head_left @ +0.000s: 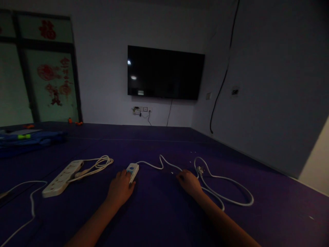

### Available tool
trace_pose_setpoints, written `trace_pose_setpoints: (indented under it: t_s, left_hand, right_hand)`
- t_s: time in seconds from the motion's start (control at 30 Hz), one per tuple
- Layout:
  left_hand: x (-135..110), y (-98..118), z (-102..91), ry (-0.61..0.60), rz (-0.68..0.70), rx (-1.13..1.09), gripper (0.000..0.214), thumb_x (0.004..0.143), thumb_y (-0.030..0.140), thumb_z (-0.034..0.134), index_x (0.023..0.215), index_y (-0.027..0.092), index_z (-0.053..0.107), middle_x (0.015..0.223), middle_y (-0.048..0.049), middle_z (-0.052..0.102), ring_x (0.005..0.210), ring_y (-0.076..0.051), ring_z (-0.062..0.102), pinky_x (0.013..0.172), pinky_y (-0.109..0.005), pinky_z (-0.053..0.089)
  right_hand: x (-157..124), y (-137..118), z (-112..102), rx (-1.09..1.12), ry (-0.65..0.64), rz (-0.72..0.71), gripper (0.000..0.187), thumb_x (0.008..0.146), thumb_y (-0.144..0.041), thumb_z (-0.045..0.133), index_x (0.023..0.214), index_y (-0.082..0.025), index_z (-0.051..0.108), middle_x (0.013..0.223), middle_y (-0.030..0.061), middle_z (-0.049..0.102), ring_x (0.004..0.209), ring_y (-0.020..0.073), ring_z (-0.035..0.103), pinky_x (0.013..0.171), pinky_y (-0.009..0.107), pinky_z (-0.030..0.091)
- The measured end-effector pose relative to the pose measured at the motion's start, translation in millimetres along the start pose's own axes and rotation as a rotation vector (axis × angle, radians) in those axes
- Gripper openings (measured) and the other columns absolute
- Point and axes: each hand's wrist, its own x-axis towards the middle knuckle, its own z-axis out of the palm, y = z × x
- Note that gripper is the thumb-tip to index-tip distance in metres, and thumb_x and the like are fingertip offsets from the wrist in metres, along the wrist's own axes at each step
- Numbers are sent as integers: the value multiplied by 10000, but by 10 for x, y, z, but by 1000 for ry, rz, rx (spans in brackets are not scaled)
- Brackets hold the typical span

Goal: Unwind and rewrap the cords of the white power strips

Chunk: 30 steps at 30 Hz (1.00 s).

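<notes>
Two bare hands on the smooth purple surface [156, 212]: the left hand [120, 188] has its fingers wrapped over the near part of a boxy white short power strip [133, 167], and the right hand [189, 183] curls down at its wavy pale cable [149, 164], whether clenched on it I can't tell. Beside that hand lies a pronged plug [200, 169] among rounded loops, while off left sits a slotted long power strip [61, 178], a coiled cord [102, 164] bunched alongside
</notes>
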Motion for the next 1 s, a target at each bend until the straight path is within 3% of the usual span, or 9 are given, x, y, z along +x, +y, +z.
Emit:
trace_pose_setpoints:
  t_s: [0.37, 0.53, 0.67, 0.83, 0.93, 1.0]
  left_hand:
    - [8, -7, -3, -18, -2, 3, 319, 841, 260, 416, 1085, 116, 562, 1130, -143, 558, 1019, -262, 529, 803, -361, 448]
    - [11, -9, 6, -11, -1, -8, 311, 830, 241, 424, 1082, 126, 567, 1132, -138, 562, 1034, -255, 525, 809, -349, 446]
    - [9, -1, -34, -20, -4, -9, 291, 824, 244, 439, 1051, 135, 584, 1127, -136, 573, 1034, -258, 536, 814, -358, 442]
    - [106, 104, -194, -15, -10, -12, 270, 789, 278, 508, 996, 137, 612, 1073, -161, 613, 1068, -327, 528, 844, -451, 418]
    - [293, 299, -329, 53, 50, -165, 380, 765, 282, 563, 1107, 119, 569, 1156, -173, 592, 1113, -319, 515, 889, -429, 408]
    - [469, 470, -422, 102, 96, -219, 577, 765, 251, 575, 1305, 146, 400, 1327, -145, 482, 1224, -258, 438, 964, -368, 373]
  right_hand:
    - [9, 14, 13, 22, 8, -14, 259, 851, -228, 436, 905, -173, 683, 944, 87, 658, 924, 195, 605, 787, 255, 417]
    - [-1, 0, -70, 5, 35, -36, 401, 765, -22, 383, 991, -197, 664, 1059, 65, 640, 974, 166, 596, 812, 225, 409]
    - [95, -77, -290, -14, 80, -54, 522, 700, 51, 362, 1037, -219, 655, 1118, 54, 637, 1016, 171, 582, 842, 229, 402]
    - [409, -349, -718, -45, 105, -33, 472, 704, 5, 406, 979, -266, 678, 1044, 26, 679, 991, 200, 603, 811, 267, 423]
    - [607, -574, -929, 47, 156, -91, 388, 711, -29, 452, 906, -264, 690, 964, 17, 700, 940, 191, 618, 781, 258, 430]
    - [707, -724, -1017, 174, 207, -130, 302, 685, -31, 494, 804, -226, 692, 891, 31, 704, 894, 182, 625, 772, 250, 432]
